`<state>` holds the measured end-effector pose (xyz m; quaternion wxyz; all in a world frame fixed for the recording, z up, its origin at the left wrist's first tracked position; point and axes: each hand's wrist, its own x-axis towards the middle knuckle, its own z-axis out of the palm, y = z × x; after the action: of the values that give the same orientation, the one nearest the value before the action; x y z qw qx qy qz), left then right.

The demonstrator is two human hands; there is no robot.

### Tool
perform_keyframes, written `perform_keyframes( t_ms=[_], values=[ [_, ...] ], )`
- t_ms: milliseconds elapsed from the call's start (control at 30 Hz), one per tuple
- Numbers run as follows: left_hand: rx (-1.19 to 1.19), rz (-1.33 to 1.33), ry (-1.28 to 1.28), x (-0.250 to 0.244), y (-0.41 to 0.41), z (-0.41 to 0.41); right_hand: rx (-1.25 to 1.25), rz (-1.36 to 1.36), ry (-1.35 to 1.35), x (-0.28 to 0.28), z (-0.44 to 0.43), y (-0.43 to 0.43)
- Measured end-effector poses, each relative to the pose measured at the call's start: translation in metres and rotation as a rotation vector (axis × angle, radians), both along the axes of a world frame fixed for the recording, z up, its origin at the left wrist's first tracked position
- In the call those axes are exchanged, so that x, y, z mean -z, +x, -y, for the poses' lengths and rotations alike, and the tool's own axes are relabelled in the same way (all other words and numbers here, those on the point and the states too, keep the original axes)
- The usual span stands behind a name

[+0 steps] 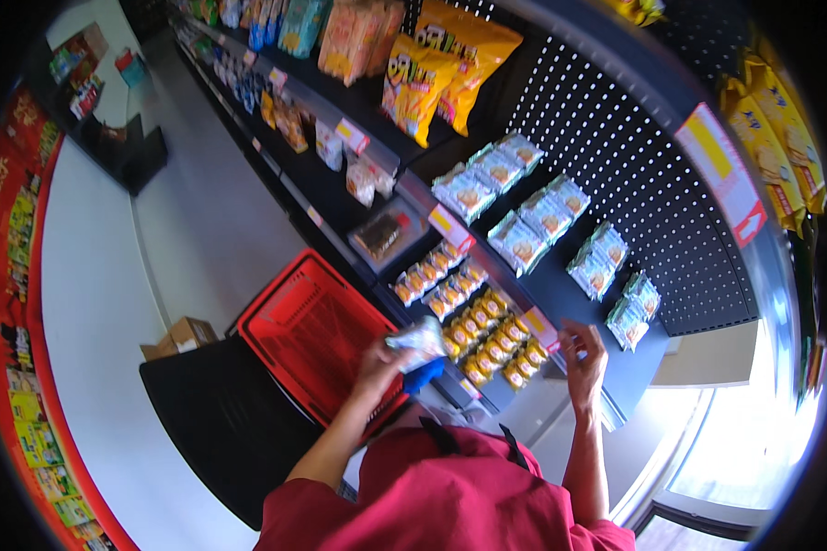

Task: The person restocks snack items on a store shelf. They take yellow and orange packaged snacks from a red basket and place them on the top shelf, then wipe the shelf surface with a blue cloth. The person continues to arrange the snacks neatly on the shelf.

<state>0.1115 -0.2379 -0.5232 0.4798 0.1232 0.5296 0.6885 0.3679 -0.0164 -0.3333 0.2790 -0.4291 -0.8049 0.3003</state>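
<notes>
My left hand [380, 365] grips a small, pale plastic snack packet [419, 344], blurred, above the right side of a red plastic shopping basket [320, 330]. Something blue [424, 375] shows just below the packet. My right hand [584, 351] is raised by the front edge of the black shelf, its fingers curled and apart, with nothing seen in it. Rows of light blue-green snack packets [551, 217] lie on that shelf. On the shelf below are yellow-wrapped small snacks [499, 348] and clear-wrapped small cakes [427, 272].
The basket rests by a black chair or stool [227, 413]. Yellow snack bags [420, 82] stand higher up, left of a perforated back panel [634, 172]. A clear plastic box [388, 234] sits beside the small cakes. An open cardboard box [182, 337] lies near the white wall.
</notes>
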Motion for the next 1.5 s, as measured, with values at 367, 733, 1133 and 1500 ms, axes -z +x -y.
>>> perform_keyframes(
  t_ms=[367, 733, 1133, 1500],
  values=[
    [-0.380, 0.243, -0.742, 0.229, 0.004, 0.110, 0.106, -0.103, -0.209, 0.024, -0.017, 0.012],
    [-0.407, -0.201, -0.482, 0.346, 0.034, 0.078, 0.140, -0.142, -0.296, 0.021, -0.014, 0.016],
    [-0.038, 0.073, -0.263, 0.430, 0.027, 0.064, 0.155, -0.099, -0.256, 0.018, -0.013, 0.015],
    [-0.177, -0.353, -0.719, 0.300, -0.008, 0.027, 0.088, -0.127, -0.360, 0.004, -0.021, 0.017]
  ],
)
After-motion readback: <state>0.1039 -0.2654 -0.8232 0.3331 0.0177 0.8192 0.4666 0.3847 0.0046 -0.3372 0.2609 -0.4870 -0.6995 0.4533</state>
